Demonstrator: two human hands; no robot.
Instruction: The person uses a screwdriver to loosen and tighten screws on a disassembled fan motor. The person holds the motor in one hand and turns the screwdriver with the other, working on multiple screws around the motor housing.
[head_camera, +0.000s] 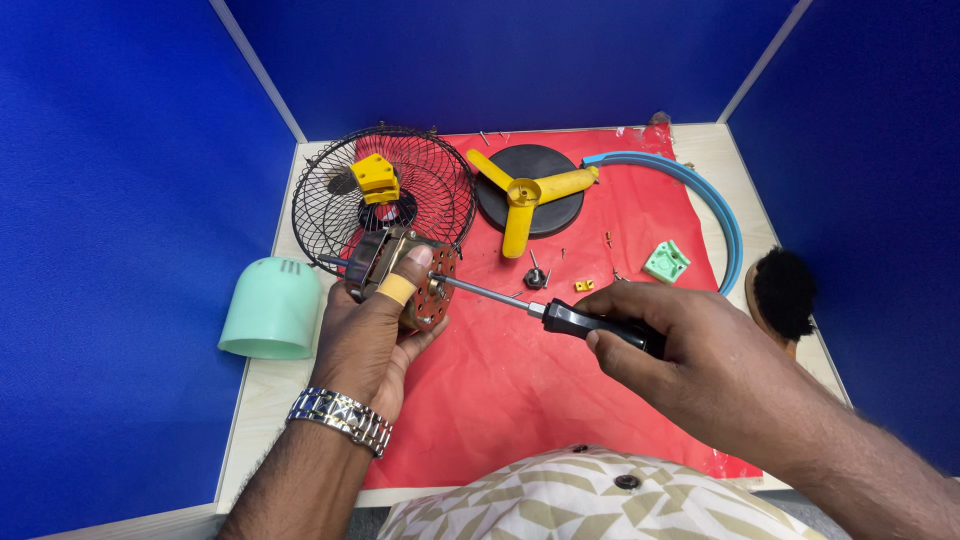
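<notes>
Gripping one black-handled screwdriver (560, 312) in right hand (690, 350) — left hand (375, 330) clasping one fan motor (410, 280); one three-bladed yellow propeller (525, 195) lying beyond.

One camera only — worn on the head, it looked steeply down and forward over the person's chest onto a table (268, 385) closed in by blue partition walls (110, 200). It sat close, both hands filling the lower frame, the far corner of the booth at the top — no second view to overlap.
</notes>
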